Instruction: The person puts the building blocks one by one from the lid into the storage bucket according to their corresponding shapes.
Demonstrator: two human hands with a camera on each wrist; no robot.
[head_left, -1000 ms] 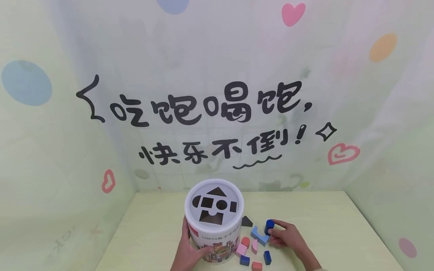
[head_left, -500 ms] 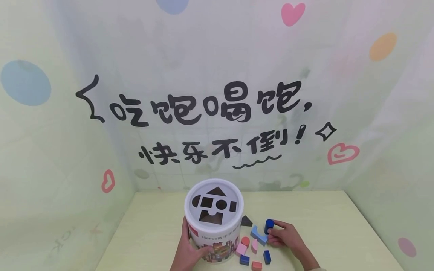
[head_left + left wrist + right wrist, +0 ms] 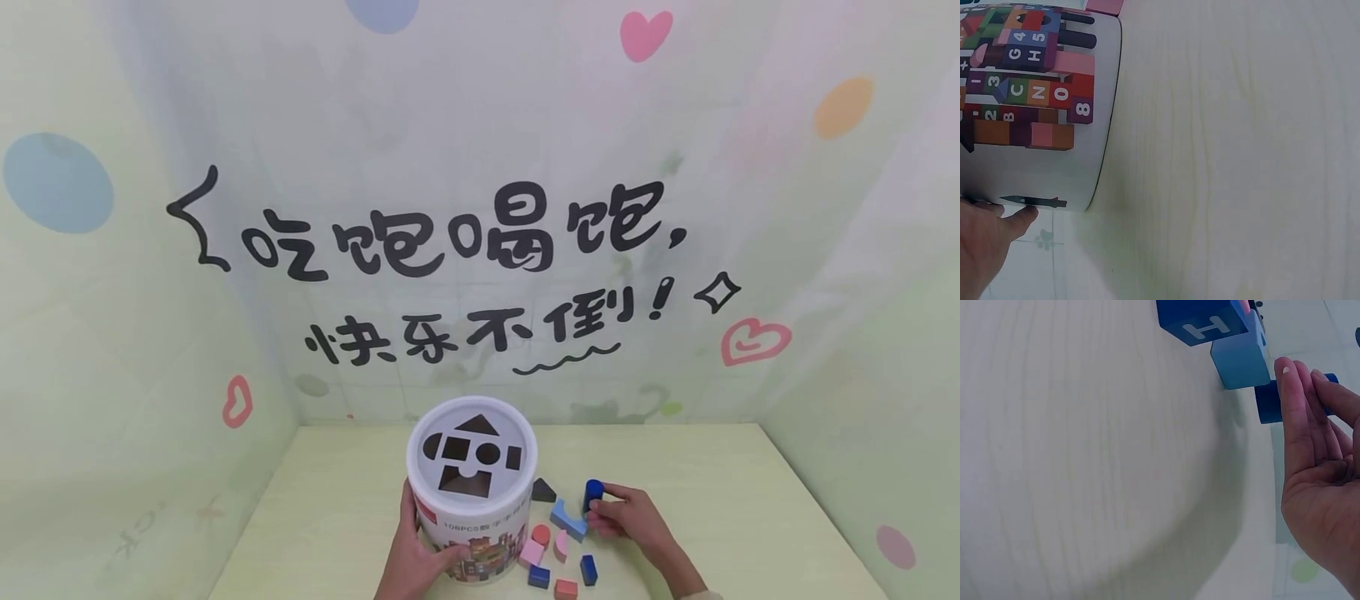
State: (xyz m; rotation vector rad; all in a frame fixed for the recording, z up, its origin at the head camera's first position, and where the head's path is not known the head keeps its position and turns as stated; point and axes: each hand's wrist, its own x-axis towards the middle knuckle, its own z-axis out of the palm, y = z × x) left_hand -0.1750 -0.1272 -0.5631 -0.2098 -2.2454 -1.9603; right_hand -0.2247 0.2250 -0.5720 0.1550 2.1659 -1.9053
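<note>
While container is staying put in head view, blue cylinder is sitting slightly higher beside light-blue arch block than one second ago; probably just being raised. Right hand is pinching cylinder upright, from tabletop's right-edge side; left hand is gripping container, nearer left edge.

Left wrist view: fingertip is touching container's side.

Right wrist view: cylinder is resting between thumb and fingers.
</note>
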